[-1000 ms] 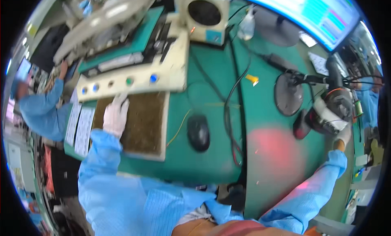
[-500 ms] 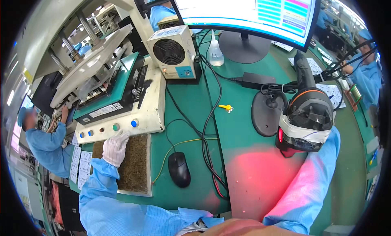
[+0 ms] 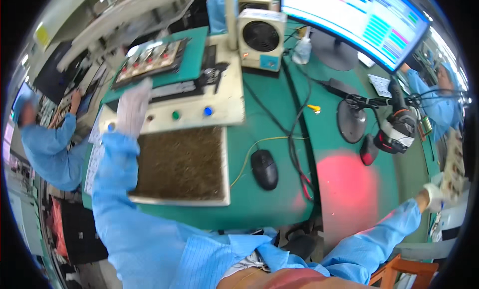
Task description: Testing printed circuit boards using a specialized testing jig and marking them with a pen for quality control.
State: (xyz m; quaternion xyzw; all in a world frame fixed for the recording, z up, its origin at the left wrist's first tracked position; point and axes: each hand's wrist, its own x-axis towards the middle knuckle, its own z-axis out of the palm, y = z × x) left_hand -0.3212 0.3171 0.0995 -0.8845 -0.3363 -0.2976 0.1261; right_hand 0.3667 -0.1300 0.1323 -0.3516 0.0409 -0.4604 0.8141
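Observation:
My left hand (image 3: 133, 108), in a white glove and blurred, is over the front panel (image 3: 192, 112) of a press machine. Its fingers look stretched out toward the machine's green and black fixture (image 3: 192, 77); I see nothing in them. On that fixture lies a circuit board (image 3: 152, 59) with red parts, beneath the raised press plate (image 3: 115, 24). Far out at the right, my right hand (image 3: 435, 196), also in a white glove, is beside a beige, dark-spotted thing (image 3: 453, 164) I cannot identify. Its fingers cannot be made out.
A brown bristly pad (image 3: 182, 164) in a pale frame lies before the panel. Right of it are a mouse (image 3: 264, 169), cables and a handheld scanner (image 3: 396, 129) on a stand, casting red light. A fan unit (image 3: 261, 37) and monitor (image 3: 359, 19) stand behind. Co-workers sit at both sides.
The view has shifted left. My left hand has gone from the panel's buttons toward the fixture, and the press plate has risen off it. My right hand, hidden behind the scanner before, now shows far right.

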